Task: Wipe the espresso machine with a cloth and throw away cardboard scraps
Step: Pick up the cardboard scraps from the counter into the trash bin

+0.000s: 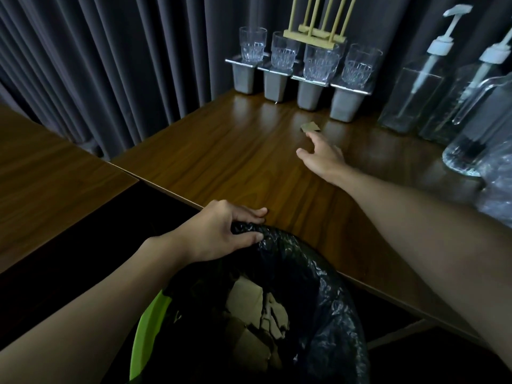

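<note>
While the left hand (pixel 221 234) grips the bunched rim of a black bin liner (pixel 313 273) at the near edge of the wooden counter (pixel 221 151), the right hand (pixel 322 156) reaches far across that counter with its fingers spread and nothing between them. Its fingertips lie just short of a small cardboard scrap (pixel 310 126); whether they touch it cannot be told, since the hand is blurred. That scrap lies flat on the wood, just in front of a row of four grey stands (pixel 310 97) at the back of the counter, each topped with a metal plate that carries a clear glass tumbler (pixel 284 51).

The liner is fitted inside a lime-green bin (pixel 151 328), which is held below the counter edge, and the left thumb and fingers pinch the plastic closed against the rim. Torn cardboard pieces (pixel 266 309) already lie in the bottom of the bag (several overlapping, pale brown).

Behind the tumblers a pale wooden rack (pixel 315 34) rises against the dark pleated curtain (pixel 110 65). At the right stand clear pump bottles (pixel 410 92) with white dispensers, and a clear glass pitcher (pixel 476 128) beside them. A second wooden surface (pixel 50 176) sits at the left, separated from the counter by a dark gap.
</note>
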`<action>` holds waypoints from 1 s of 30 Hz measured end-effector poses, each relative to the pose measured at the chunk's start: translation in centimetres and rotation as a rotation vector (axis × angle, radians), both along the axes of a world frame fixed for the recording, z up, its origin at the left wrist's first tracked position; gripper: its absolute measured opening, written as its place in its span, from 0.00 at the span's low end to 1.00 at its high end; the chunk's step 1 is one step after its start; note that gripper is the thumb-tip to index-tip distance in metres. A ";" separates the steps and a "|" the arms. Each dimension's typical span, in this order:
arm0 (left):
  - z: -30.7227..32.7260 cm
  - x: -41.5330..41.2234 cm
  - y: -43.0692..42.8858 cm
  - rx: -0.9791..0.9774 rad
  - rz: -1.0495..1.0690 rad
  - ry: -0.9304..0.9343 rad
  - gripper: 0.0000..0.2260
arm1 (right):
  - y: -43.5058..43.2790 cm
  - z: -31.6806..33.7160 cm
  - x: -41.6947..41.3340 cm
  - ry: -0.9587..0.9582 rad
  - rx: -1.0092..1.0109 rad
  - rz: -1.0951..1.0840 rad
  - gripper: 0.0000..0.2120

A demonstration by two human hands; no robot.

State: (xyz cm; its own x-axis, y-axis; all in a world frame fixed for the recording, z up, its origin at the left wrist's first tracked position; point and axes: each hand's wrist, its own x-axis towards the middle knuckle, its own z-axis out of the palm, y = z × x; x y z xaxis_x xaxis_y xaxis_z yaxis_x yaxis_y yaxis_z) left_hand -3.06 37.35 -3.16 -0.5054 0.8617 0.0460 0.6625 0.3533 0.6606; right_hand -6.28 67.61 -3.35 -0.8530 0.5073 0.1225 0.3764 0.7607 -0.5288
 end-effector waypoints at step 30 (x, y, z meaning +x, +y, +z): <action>-0.2 -0.5 0.2 0.017 0.002 -0.001 0.17 | -3.7 -0.4 4.8 -0.110 0.210 0.284 0.26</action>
State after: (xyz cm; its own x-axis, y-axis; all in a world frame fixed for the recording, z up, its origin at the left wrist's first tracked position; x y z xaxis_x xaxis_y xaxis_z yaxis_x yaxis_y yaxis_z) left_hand -3.59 37.52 -3.41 -0.5075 0.8595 0.0604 0.6610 0.3434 0.6673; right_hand -1.49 63.95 -3.74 -0.9701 0.2218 0.0988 0.1804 0.9307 -0.3181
